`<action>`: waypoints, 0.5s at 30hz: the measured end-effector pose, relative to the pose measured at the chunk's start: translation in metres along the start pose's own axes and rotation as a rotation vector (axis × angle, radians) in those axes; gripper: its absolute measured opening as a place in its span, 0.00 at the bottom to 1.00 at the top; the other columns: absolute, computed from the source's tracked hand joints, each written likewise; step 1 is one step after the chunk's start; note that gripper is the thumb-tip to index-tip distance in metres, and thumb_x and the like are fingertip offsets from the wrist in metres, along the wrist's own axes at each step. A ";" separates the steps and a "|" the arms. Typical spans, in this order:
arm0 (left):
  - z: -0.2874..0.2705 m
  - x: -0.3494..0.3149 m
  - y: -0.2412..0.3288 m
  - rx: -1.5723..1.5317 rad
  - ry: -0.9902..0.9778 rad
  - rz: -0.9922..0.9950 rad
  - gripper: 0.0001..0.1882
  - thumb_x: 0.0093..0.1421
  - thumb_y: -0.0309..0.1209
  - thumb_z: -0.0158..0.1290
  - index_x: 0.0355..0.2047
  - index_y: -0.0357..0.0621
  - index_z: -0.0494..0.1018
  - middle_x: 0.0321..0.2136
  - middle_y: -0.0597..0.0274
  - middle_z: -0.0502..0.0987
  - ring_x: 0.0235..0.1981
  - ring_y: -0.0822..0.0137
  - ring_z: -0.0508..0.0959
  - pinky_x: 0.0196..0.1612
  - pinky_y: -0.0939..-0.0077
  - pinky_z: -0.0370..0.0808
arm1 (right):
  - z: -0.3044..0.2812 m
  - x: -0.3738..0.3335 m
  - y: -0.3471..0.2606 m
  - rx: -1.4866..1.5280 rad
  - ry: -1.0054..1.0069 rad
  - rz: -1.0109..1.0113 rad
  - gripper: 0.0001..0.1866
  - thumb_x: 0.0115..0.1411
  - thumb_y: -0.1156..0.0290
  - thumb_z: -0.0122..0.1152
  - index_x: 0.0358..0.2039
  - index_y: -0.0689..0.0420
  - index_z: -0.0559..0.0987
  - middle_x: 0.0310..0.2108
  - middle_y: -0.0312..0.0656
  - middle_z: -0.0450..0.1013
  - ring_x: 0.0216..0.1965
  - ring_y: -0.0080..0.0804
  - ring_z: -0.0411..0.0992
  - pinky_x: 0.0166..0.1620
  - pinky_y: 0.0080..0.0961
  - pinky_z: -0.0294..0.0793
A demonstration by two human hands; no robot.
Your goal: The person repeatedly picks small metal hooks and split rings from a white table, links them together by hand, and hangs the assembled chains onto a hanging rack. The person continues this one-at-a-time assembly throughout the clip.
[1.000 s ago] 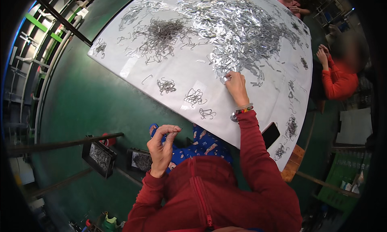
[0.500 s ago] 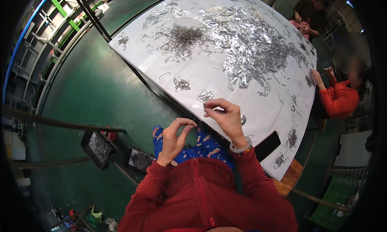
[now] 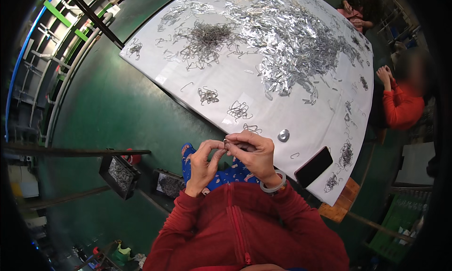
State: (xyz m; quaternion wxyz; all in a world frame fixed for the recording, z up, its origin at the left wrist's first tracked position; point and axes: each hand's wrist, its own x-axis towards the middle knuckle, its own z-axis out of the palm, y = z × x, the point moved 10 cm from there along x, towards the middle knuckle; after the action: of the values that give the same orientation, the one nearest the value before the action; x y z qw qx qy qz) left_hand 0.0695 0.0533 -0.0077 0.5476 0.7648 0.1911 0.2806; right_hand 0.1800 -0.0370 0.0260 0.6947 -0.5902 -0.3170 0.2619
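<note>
Pinching one small silvery metal clip (image 3: 234,145) between left hand (image 3: 203,161) and right hand (image 3: 254,154), near white table edge (image 3: 197,112).

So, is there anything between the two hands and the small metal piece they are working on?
Nothing visible. The left hand and the right hand meet at the small metal piece, and their fingers already pinch it from both sides, just off the near edge of the white table.

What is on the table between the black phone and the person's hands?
A small round silver disc lies between the phone and the right hand, in the head view.
</note>
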 end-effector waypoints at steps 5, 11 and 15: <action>0.000 -0.013 -0.023 -0.196 0.036 -0.090 0.12 0.60 0.22 0.55 0.44 0.36 0.70 0.43 0.52 0.76 0.42 0.64 0.76 0.47 0.71 0.73 | 0.003 -0.007 0.020 0.222 -0.003 0.066 0.10 0.54 0.90 0.60 0.38 0.69 0.80 0.32 0.44 0.75 0.32 0.25 0.77 0.34 0.18 0.79; -0.011 0.080 -0.034 0.141 0.026 -0.105 0.11 0.59 0.21 0.53 0.43 0.37 0.75 0.41 0.54 0.79 0.47 0.63 0.76 0.49 0.70 0.72 | 0.005 -0.007 0.019 0.090 -0.143 0.050 0.10 0.53 0.88 0.61 0.37 0.67 0.81 0.30 0.41 0.76 0.30 0.21 0.74 0.33 0.14 0.73; 0.085 0.203 -0.034 0.347 -0.198 0.354 0.09 0.57 0.20 0.54 0.38 0.41 0.78 0.37 0.59 0.80 0.40 0.57 0.77 0.43 0.70 0.74 | 0.004 -0.002 0.016 0.182 -0.112 -0.012 0.11 0.50 0.86 0.64 0.36 0.64 0.82 0.27 0.39 0.76 0.28 0.23 0.74 0.32 0.18 0.73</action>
State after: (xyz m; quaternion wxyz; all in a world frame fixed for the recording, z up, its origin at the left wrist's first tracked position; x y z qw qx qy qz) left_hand 0.2807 0.1240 -0.0158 0.3665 0.8925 0.0451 0.2591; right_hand 0.1760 -0.0330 0.0106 0.7282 -0.5069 -0.3339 0.3183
